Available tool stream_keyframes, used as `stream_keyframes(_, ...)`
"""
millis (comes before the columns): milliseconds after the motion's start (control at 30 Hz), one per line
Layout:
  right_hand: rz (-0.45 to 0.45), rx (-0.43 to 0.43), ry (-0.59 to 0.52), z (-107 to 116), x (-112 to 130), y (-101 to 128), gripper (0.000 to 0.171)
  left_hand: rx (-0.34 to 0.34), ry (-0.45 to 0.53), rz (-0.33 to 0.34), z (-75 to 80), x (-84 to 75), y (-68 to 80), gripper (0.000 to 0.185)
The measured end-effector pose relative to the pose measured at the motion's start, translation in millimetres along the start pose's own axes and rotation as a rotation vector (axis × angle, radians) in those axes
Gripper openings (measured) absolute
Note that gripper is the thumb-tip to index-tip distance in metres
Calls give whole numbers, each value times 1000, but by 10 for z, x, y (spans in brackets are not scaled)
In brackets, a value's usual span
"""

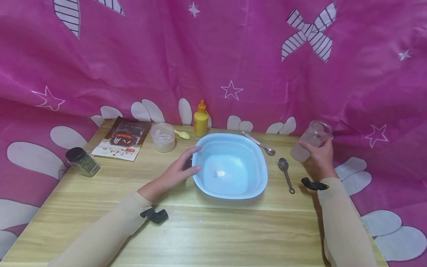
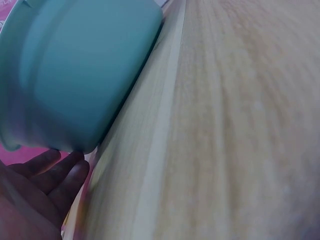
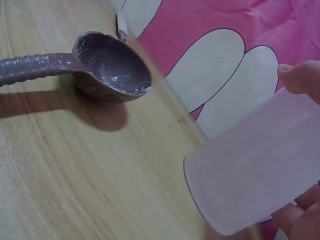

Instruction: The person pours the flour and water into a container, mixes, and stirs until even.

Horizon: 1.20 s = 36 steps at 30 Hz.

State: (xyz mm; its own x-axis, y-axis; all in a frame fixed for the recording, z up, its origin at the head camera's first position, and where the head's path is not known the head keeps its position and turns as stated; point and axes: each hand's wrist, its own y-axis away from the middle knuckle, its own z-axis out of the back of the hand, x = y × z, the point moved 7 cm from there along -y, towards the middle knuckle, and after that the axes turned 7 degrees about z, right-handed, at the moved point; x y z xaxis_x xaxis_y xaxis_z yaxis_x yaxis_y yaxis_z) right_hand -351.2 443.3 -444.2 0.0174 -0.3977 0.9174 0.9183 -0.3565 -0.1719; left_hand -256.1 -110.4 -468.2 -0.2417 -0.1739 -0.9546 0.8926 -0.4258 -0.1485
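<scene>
A light blue basin (image 1: 230,167) stands on the table, with a small dark mark inside. My left hand (image 1: 180,167) rests against its left side, thumb and fingertips at the rim in the head view. Seen from the left wrist, extended fingers (image 2: 65,175) touch the outer wall low down. My right hand (image 1: 321,155) grips a frosted translucent cup (image 1: 308,142) at the right, held tilted with thumb and fingers on opposite sides. Near that hand a dark measuring spoon (image 1: 284,167) lies on the table; in the right wrist view its bowl (image 3: 112,65) has white residue.
A metal spoon (image 1: 263,145) with a pale handle lies behind the basin. Leftward stand a yellow squeeze bottle (image 1: 201,122), a small clear tub (image 1: 163,139) with pale contents, a yellow spoon (image 1: 182,134), a brown packet (image 1: 121,139) and a black-lidded jar (image 1: 83,162). Pink curtain hangs behind.
</scene>
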Motion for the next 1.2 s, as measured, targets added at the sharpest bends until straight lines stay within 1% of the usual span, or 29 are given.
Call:
stream_keyframes(300,38,6,17,-16,29,14,99,-2,-13,14,10,26,-3,69)
stream_keyframes(533,56,2,-22,-66,72,29,96,-6,-15,10,14,22,-5,70)
stream_keyframes(667,66,27,-32,-72,53,22,99,-11,-17,16,18,22,-5,69)
stream_keyframes(800,74,66,-32,-60,23,50,105,-6,-10,21,13,19,-10,69)
stream_keyframes(967,75,114,5,-25,5,177,114,1,-13,22,4,22,-17,70)
stream_keyframes(1133,65,153,19,6,39,371,115,1,-14,23,6,14,-11,70)
stream_keyframes(1200,67,167,44,15,57,448,114,1,-10,24,7,14,-7,70)
